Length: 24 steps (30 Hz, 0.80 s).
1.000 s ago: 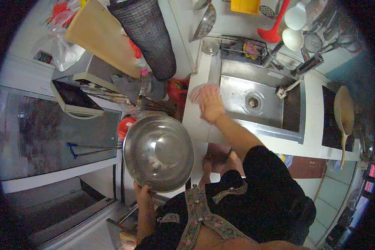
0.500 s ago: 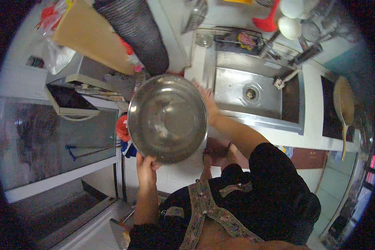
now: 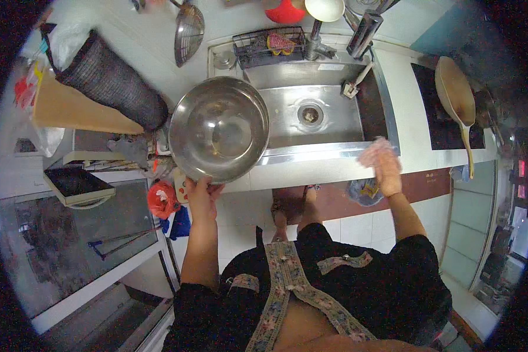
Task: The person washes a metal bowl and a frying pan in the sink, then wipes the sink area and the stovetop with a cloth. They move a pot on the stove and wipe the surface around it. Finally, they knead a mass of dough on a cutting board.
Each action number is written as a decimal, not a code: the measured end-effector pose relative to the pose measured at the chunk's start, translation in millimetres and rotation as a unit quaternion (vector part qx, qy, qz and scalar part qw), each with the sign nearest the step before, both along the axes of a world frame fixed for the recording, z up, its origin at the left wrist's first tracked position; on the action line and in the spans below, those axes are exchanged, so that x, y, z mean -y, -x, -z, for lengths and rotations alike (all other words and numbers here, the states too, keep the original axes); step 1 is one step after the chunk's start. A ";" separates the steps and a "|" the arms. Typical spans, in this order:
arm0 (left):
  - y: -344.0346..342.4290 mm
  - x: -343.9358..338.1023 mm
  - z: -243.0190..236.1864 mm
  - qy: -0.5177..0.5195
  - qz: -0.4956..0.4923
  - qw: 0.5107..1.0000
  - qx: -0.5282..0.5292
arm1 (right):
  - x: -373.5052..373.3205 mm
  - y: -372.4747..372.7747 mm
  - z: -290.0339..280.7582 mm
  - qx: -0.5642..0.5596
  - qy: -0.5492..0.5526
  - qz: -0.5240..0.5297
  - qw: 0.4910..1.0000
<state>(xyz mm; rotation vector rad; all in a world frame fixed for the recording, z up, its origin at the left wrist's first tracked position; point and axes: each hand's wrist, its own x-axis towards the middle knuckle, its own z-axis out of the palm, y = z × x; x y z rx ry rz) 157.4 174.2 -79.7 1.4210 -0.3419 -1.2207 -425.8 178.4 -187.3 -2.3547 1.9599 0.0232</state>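
My left hand [image 3: 203, 193] is closed on the near rim of a large steel bowl [image 3: 219, 128], which is over the counter at the sink's left side; whether it rests there is unclear. My right hand [image 3: 387, 170] is closed on a crumpled pink cloth [image 3: 370, 153] at the right front edge of the steel sink [image 3: 296, 111]. The tap [image 3: 319, 50] rises at the back of the sink, beside a black wire caddy [image 3: 247, 45] with a pink and yellow sponge [image 3: 280, 44] in it.
A beige pan [image 3: 454, 94] lies on the black hob [image 3: 425, 105] at the right, its handle over the front edge. At left are a dark mesh roll [image 3: 114, 79], a tan board [image 3: 70, 111] and a red bag [image 3: 163, 198]. Utensils hang along the back wall.
My view has turned to face the sink. The bowl has moved from low at my left up to the counter. My right hand and cloth have moved from the sink's left to its right front.
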 end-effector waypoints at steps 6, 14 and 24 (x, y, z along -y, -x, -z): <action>24.1 -19.0 19.9 -0.039 0.062 0.997 0.017 | 19.3 95.4 17.0 0.010 0.102 0.243 0.965; 121.2 41.2 46.0 0.216 0.451 0.672 0.546 | 152.7 -58.1 -6.7 0.185 0.133 0.000 0.974; 143.6 89.2 135.0 0.161 0.520 0.649 0.532 | 272.4 -159.3 136.9 0.023 -0.286 -0.038 0.957</action>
